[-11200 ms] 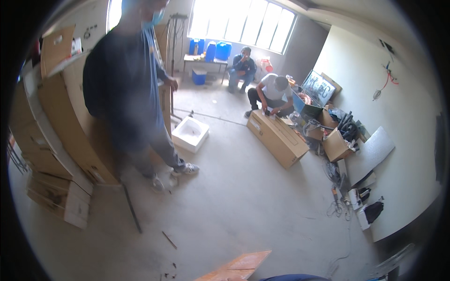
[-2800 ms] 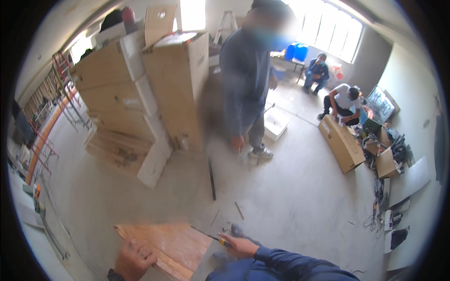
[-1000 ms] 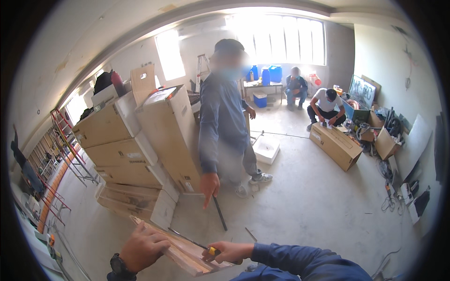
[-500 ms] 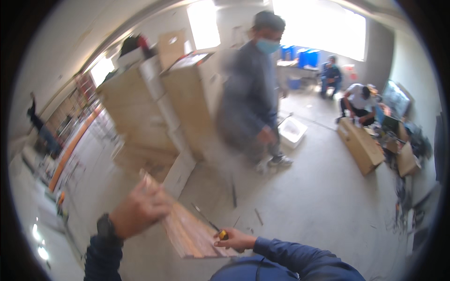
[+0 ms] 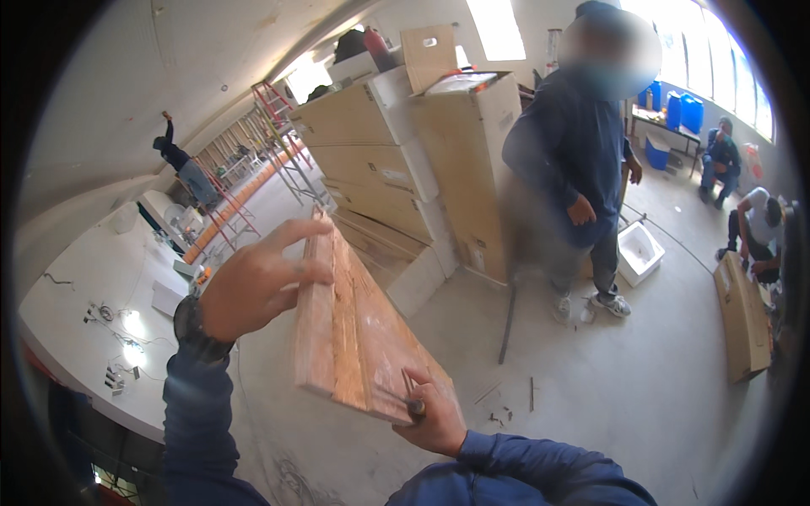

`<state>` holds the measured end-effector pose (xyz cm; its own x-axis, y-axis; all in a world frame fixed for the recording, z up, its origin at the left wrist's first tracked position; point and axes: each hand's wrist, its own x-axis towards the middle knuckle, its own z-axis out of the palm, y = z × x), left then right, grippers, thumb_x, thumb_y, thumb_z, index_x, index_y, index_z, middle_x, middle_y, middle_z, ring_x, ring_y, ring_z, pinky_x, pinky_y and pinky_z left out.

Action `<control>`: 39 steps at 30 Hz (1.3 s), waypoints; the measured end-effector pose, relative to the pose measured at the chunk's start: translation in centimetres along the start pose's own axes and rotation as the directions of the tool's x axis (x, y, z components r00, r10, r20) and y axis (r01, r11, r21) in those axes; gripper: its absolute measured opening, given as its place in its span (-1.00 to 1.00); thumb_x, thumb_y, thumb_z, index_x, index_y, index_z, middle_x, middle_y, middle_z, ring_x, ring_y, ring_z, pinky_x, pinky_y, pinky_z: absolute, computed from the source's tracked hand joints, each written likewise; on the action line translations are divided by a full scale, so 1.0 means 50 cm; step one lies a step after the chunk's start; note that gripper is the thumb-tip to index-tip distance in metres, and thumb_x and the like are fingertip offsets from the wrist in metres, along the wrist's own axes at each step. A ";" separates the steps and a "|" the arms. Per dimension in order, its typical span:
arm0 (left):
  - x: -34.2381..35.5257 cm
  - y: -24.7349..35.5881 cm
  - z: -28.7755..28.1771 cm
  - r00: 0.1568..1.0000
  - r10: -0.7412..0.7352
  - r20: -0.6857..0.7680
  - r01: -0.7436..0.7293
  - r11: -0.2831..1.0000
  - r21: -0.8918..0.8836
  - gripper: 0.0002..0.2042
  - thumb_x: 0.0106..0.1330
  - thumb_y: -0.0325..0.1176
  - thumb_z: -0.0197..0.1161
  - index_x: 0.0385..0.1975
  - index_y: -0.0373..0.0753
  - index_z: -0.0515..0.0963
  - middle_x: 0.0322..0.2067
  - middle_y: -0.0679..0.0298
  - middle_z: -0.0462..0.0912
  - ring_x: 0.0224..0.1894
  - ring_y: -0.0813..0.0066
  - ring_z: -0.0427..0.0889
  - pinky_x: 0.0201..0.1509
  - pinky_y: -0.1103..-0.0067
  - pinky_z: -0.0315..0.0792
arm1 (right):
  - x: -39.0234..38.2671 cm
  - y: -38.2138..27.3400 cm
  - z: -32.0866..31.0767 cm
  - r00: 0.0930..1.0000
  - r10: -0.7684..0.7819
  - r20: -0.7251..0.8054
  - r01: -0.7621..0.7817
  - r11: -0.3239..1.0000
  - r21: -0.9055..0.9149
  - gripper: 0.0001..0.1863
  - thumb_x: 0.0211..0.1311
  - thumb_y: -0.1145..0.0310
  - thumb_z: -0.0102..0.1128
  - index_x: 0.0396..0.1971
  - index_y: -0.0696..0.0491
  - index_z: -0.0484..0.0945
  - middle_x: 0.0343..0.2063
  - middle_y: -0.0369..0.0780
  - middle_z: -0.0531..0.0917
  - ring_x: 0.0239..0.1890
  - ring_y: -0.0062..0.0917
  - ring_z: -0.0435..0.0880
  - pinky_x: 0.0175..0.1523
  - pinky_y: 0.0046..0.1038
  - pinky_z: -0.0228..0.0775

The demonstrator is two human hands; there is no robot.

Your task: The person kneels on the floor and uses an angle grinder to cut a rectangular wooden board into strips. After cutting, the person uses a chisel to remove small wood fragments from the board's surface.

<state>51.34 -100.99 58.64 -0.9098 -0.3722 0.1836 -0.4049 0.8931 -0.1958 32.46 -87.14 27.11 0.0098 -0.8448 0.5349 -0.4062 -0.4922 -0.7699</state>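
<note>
A reddish-brown wooden board [image 5: 371, 337] is held up at a slant in front of me. My left hand [image 5: 253, 282], with a dark watch on its wrist, is closed over the board's far upper end, fingertips on its edge. Lower down, my right hand [image 5: 434, 426] is closed at the board's near right side. It also holds a screwdriver [image 5: 415, 406] with a thin shaft and a dark, rounded handle, lying against the board's face. The fingers partly hide the tool, and its tip is hard to make out.
A co-worker [image 5: 582, 152] in dark blue stands ahead, right of stacked cardboard boxes [image 5: 371, 173]. A dark metal bar [image 5: 508, 325] and small scraps [image 5: 498, 416] lie on the concrete floor. Beyond are a white basin [image 5: 641, 253], a long carton [image 5: 742, 316] and a stepladder [image 5: 274, 126].
The board has risen and tipped up, with my left hand moving up and its grip on the far end now plain. My view has swung left. The screwdriver stays in my right hand.
</note>
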 end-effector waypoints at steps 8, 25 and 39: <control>-0.018 0.235 0.301 0.882 -0.469 0.040 0.134 0.168 -0.977 0.20 0.26 -0.32 0.58 0.63 -0.12 -0.36 0.55 0.04 -0.04 0.51 0.16 0.26 0.41 0.25 0.43 | 0.116 0.034 -0.035 0.949 -0.082 -0.304 0.117 0.988 0.100 -0.40 -0.08 0.45 0.58 -0.06 0.03 0.38 0.05 0.11 0.70 -0.06 -0.10 0.79 -0.06 -0.27 0.62; -0.047 0.317 0.498 0.281 -0.940 -0.192 0.299 0.276 -0.913 -0.58 0.60 -0.25 0.22 0.24 -0.46 0.42 -0.08 0.06 0.73 -0.13 0.33 0.77 -0.09 0.48 0.63 | 0.117 0.075 -0.046 0.941 0.109 0.319 -0.239 0.882 0.405 -0.48 0.26 0.27 0.32 0.19 0.06 0.47 -0.21 0.01 0.70 -0.13 0.03 0.70 0.00 -0.13 0.55; 0.019 0.332 0.399 0.148 -0.938 -0.312 0.300 0.343 -0.890 -0.62 0.66 -0.21 0.06 0.14 -0.48 0.48 -0.04 -0.04 0.68 -0.08 0.23 0.66 0.03 0.38 0.50 | 0.566 0.037 -0.184 0.626 -0.746 0.229 0.779 0.612 -0.137 -0.73 0.20 0.51 0.17 -0.08 0.12 0.48 0.02 0.01 0.53 0.11 -0.06 0.52 0.22 -0.11 0.39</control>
<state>41.94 -91.56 36.36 0.2741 -0.8142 0.5118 -0.3305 0.4200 0.8452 23.60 -110.05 44.03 0.5181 -0.2097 0.8292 -0.3658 -0.9307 -0.0068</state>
